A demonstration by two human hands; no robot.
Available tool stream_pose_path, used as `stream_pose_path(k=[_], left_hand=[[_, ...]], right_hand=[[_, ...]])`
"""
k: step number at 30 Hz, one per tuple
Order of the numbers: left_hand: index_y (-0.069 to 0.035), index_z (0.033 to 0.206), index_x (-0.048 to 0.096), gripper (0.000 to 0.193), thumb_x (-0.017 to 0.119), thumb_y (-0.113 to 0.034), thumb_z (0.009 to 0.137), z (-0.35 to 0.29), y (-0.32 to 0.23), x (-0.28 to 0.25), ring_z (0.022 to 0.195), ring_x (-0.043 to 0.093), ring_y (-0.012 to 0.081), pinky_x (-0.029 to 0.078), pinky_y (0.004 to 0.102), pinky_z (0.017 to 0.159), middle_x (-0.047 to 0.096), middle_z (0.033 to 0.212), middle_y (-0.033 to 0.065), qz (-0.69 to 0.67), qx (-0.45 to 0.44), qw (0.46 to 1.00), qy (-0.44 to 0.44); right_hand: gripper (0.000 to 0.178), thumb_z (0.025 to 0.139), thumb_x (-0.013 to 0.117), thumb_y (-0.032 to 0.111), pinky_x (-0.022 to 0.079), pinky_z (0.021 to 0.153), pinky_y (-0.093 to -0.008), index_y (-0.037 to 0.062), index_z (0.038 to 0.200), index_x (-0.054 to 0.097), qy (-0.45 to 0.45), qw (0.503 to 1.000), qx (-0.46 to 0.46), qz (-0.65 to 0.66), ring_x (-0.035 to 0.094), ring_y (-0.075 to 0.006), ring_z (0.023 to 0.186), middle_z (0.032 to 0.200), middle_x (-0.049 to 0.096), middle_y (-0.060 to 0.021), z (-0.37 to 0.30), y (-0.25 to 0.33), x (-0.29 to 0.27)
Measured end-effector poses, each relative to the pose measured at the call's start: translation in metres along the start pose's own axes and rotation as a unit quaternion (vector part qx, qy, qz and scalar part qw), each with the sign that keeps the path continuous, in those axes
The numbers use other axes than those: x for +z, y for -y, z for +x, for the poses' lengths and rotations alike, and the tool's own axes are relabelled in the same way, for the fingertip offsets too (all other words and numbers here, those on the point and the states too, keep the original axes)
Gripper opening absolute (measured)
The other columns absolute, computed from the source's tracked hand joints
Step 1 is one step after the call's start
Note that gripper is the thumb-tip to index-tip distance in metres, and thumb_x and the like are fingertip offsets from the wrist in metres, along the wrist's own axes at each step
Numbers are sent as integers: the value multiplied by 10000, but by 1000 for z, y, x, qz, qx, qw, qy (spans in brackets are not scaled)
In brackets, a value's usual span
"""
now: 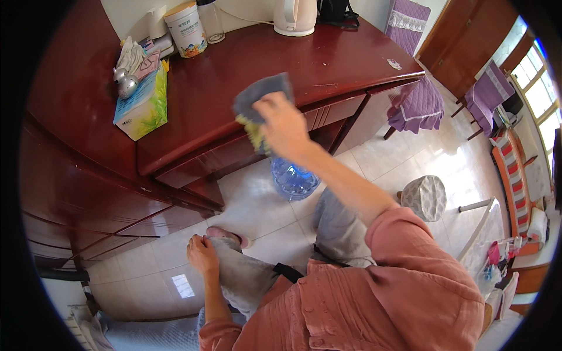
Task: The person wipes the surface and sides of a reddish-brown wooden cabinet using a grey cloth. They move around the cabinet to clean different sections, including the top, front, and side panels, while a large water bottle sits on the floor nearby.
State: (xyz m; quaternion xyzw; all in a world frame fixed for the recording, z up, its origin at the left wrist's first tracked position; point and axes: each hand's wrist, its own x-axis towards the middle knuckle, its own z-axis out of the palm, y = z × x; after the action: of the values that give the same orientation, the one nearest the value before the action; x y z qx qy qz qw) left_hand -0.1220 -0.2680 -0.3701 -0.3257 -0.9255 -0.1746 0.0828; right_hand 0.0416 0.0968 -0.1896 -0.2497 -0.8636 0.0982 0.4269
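My right hand (pixel 283 126) presses a dusting cloth (pixel 255 98) against the front edge of the dark red wooden desk (pixel 345 58). The cloth is grey on its upper side, with a yellow-green shaggy part hanging over the edge. Its fingers are bent over the cloth and a little blurred. Down by my knee, my left hand (pixel 202 254) rests with its fingers curled in, and nothing shows in it.
A tissue box (pixel 143 108) with small items on top stands at the desk's left. Behind are a white canister (pixel 186 30), a glass bottle (pixel 211 22) and a kettle (pixel 294 16). Below sits a blue water jug (pixel 294 180); a round stool (pixel 424 198) and purple-covered chairs (pixel 417 105) are at right.
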Motion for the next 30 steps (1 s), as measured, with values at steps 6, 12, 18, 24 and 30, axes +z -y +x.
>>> stream_pose_path(k=[6,12,18,24,30], left_hand=[[-65,835,565,173,690,-162,904,2,1,12,839,628,359,491,506,740,647,854,116,-8,10,1000,-4],[-63,813,553,198,694,-164,911,-10,3,7,805,609,365,470,512,715,625,821,117,-41,-3,999,-30],[-55,807,537,228,694,-169,927,-17,11,-2,775,591,371,456,520,694,601,793,122,-50,-35,997,-41],[-57,826,550,206,685,-175,927,-16,16,4,815,601,355,469,512,712,610,830,111,-44,-49,998,-17],[-55,853,574,172,678,-176,918,-6,3,3,846,630,356,498,501,744,652,870,115,-13,-13,1000,-9]], right_hand=[[402,785,672,70,547,872,-386,148,1179,651,28,983,-178,12,617,-251,1010,1258,583,-32,-15,31,40],[491,778,686,154,531,896,-375,216,1264,655,82,964,-201,-156,609,-198,1063,1175,621,52,-43,-49,-24],[486,726,657,27,531,882,-393,126,1199,708,63,958,-68,-271,626,-260,1085,1194,652,-37,-62,-134,-93],[401,824,611,-35,557,855,-459,91,1199,679,-36,946,127,-295,637,-339,1058,1224,604,-82,-60,-185,-123],[454,763,671,-48,539,881,-480,18,1211,642,-23,973,130,-191,623,-381,1091,1226,555,-150,-54,-95,-56]])
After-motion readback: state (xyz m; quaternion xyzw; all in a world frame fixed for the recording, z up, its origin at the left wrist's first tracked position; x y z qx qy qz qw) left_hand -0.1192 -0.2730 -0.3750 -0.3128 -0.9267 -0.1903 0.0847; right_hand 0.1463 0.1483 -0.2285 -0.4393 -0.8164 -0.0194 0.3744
